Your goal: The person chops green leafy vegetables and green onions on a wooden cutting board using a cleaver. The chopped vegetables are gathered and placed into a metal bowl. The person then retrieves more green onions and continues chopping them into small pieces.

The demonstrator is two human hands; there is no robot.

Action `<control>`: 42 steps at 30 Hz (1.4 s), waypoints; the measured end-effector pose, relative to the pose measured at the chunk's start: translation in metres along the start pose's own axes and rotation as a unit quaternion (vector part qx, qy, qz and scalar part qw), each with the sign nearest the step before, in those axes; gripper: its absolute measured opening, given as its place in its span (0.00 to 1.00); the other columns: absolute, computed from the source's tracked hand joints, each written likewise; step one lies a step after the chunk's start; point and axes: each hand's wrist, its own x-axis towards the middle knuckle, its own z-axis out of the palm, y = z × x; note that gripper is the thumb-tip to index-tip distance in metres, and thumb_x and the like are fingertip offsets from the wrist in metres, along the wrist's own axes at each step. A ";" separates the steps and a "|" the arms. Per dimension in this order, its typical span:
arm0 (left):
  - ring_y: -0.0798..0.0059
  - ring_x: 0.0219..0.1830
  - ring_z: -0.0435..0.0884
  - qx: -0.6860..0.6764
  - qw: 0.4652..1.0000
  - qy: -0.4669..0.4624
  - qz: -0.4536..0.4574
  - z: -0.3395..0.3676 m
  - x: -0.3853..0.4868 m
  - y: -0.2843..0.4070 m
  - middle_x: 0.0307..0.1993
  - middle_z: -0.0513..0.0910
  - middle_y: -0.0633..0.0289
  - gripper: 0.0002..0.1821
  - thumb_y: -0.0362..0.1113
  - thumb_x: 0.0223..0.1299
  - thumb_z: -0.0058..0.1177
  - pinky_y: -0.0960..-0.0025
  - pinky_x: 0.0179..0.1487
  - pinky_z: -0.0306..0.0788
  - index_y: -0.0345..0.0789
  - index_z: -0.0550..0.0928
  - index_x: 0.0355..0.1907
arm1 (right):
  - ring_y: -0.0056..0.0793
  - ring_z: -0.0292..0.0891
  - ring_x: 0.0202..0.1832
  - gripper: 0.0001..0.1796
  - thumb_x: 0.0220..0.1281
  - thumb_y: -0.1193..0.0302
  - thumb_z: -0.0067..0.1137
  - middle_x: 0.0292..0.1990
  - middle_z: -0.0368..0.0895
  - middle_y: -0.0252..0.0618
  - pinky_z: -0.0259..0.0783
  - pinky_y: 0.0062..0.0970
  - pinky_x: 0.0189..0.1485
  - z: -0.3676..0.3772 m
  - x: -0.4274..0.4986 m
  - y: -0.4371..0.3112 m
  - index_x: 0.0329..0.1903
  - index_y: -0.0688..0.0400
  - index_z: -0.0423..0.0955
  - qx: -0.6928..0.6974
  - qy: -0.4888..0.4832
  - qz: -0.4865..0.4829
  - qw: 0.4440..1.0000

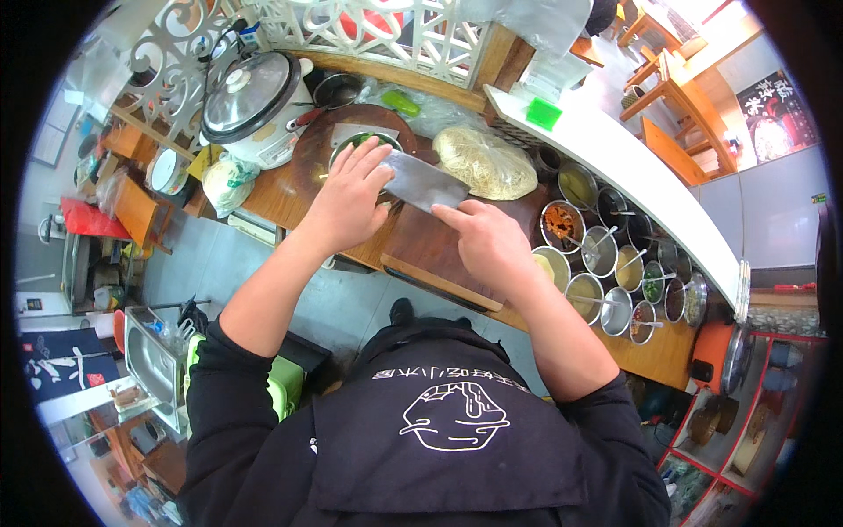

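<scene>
My right hand (490, 244) grips a wide-bladed cleaver (425, 184), with one finger stretched along the blade; most of its handle is hidden. The blade slants up and left to a metal bowl (395, 139) of chopped greens (364, 138) on a round wooden chopping board (309, 155). My left hand (352, 191) is spread over the bowl and the blade's left end, its fingers hiding part of the bowl. Whether it touches the greens I cannot tell. Another flat blade (355, 129) lies behind the bowl, by a dark red handle (305, 119).
A large rice cooker (250, 105) stands left of the board. Bagged noodles (486, 161) and a green pepper (400, 103) lie behind. A dark wooden board (435, 253) is before me. Several metal pots of seasonings (562, 221) fill the right, beside a white ledge (632, 158).
</scene>
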 end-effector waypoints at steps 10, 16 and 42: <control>0.45 0.84 0.58 0.221 0.963 -0.083 -0.134 0.006 0.014 -0.013 0.81 0.65 0.46 0.47 0.40 0.57 0.72 0.37 0.84 0.53 0.42 0.68 0.81 | 0.45 0.82 0.50 0.26 0.61 0.77 0.61 0.47 0.84 0.42 0.81 0.41 0.54 -0.003 -0.023 -0.001 0.62 0.48 0.84 -0.063 0.048 -0.052 0.996; 0.49 0.53 0.83 0.032 0.987 0.005 -0.160 0.022 -0.054 -0.013 0.42 0.84 0.50 0.08 0.31 0.63 0.62 0.52 0.56 0.78 0.35 0.85 0.44 | 0.51 0.84 0.53 0.29 0.58 0.82 0.61 0.51 0.87 0.46 0.80 0.43 0.58 0.010 -0.088 0.042 0.63 0.51 0.84 0.019 0.077 0.098 0.992; 0.43 0.46 0.89 -0.019 0.938 -0.080 -0.337 0.183 -0.107 -0.044 0.44 0.88 0.45 0.08 0.36 0.77 0.51 0.46 0.50 0.83 0.35 0.82 0.48 | 0.54 0.81 0.57 0.27 0.61 0.81 0.60 0.55 0.85 0.52 0.78 0.46 0.63 0.153 -0.123 0.078 0.64 0.57 0.82 0.028 0.061 0.197 0.978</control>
